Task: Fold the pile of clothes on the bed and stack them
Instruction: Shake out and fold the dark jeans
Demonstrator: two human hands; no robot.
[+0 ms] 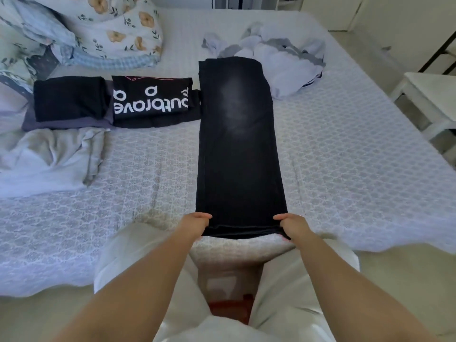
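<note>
A floral pillow [118, 33] lies at the bed's far left; a white stool [430, 99] stands right.

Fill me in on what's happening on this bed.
A person is folding laundry. Both hands, left hand and right hand, grip the near end of long black trousers laid flat lengthwise on the bed. Two folded dark stacks sit to the left, beside a crumpled pale garment. An unfolded pile of light clothes waits beyond the trousers.
</note>
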